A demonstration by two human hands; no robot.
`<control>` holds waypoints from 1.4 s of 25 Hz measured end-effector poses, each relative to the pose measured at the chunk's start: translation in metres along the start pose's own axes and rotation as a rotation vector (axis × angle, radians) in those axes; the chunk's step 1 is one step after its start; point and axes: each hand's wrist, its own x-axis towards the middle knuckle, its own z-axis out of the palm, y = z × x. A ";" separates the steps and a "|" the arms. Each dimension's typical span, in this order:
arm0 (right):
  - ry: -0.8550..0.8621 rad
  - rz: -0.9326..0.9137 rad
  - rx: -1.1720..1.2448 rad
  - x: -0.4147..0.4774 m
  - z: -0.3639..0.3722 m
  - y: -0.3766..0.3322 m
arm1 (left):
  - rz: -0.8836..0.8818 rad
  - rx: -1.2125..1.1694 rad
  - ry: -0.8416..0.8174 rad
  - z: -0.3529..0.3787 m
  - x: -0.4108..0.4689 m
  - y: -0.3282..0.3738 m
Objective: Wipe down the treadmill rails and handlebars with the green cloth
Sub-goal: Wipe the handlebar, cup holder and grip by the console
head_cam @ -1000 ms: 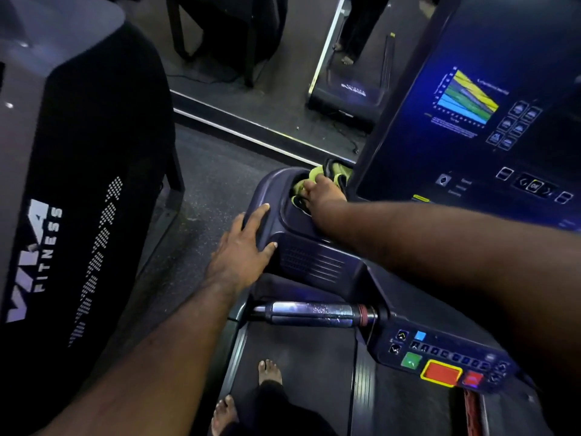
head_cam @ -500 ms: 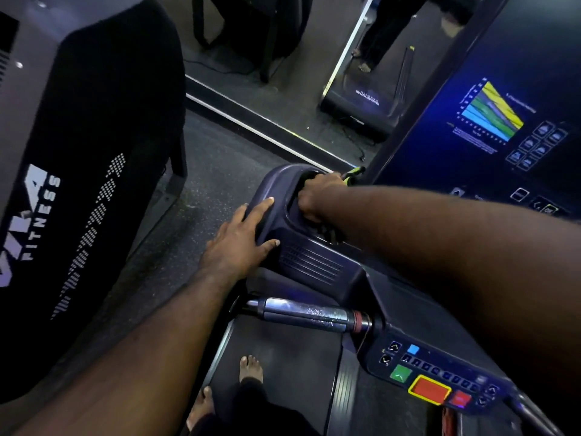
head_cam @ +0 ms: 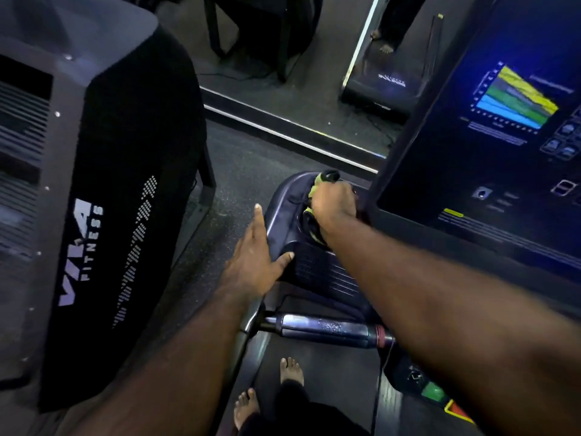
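Observation:
My right hand (head_cam: pixel 334 205) grips the green cloth (head_cam: pixel 315 186) and holds it down inside the recessed tray at the left end of the treadmill console (head_cam: pixel 283 209). Bits of green show above and below the fist; the rest of the cloth is hidden under it. My left hand (head_cam: pixel 256 258) lies flat with straight fingers against the outer left side of that console end, thumb on its top edge. A chrome handlebar (head_cam: pixel 327 327) runs crosswise just below the console.
The lit display screen (head_cam: pixel 490 136) rises at the right. A second treadmill's black housing (head_cam: pixel 103 190) stands close on the left, with a strip of dark floor between. My bare feet (head_cam: pixel 290 371) stand on the belt. Green and red buttons (head_cam: pixel 435 393) sit at lower right.
My right hand with the cloth has shifted a little inside the console tray, and more green shows now. My left hand has stayed flat against the console side.

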 end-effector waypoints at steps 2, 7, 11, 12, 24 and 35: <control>0.182 -0.179 0.008 -0.039 0.002 0.025 | -0.059 0.032 0.007 -0.001 -0.004 0.005; -0.044 -0.939 -0.859 -0.034 0.026 0.060 | -0.083 0.060 0.016 0.002 -0.005 0.005; 0.018 -0.635 -0.885 0.034 0.050 0.004 | -0.175 0.113 -0.023 0.004 0.005 0.000; 0.062 -0.591 -0.893 0.042 0.053 -0.003 | -0.171 0.111 -0.015 0.006 0.006 -0.003; 0.089 -0.623 -0.932 0.029 0.060 0.003 | -0.204 0.131 -0.025 0.005 0.011 -0.007; -0.030 -0.842 -0.857 -0.002 0.042 0.029 | -0.360 0.050 0.033 0.004 -0.070 -0.029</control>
